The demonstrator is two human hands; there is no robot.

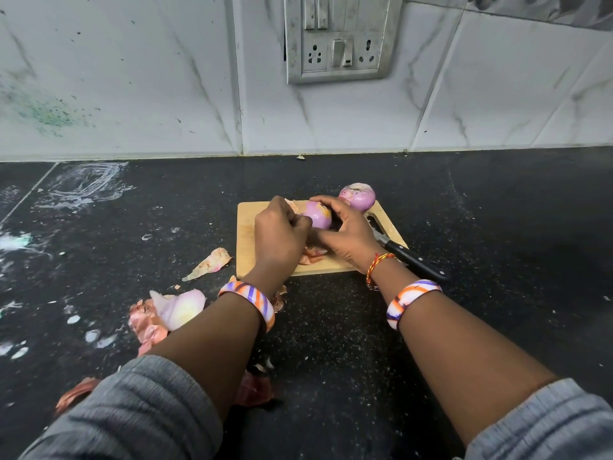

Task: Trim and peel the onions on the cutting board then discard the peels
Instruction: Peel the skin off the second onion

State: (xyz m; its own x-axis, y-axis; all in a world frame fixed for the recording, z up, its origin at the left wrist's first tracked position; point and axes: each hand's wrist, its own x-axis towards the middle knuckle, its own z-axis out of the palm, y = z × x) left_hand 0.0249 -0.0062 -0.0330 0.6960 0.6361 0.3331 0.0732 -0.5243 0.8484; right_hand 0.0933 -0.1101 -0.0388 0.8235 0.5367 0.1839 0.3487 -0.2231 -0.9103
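Note:
A purple onion (319, 214) is held over the wooden cutting board (246, 234) between both hands. My right hand (348, 234) cups it from the right with curled fingers. My left hand (282, 234) grips its left side, where a flap of papery skin (292, 204) sticks out. A second, peeled onion (358, 196) rests at the board's far right corner. A black-handled knife (411, 257) lies on the board's right edge, partly hidden by my right wrist. Loose peel (313, 254) lies on the board under my hands.
Peels (209, 264) and a thick onion layer (180, 308) are scattered on the black counter left of the board, more (253, 390) near my left forearm. The tiled wall with a switch panel (338, 38) stands behind. White smears (86, 184) mark the counter's left.

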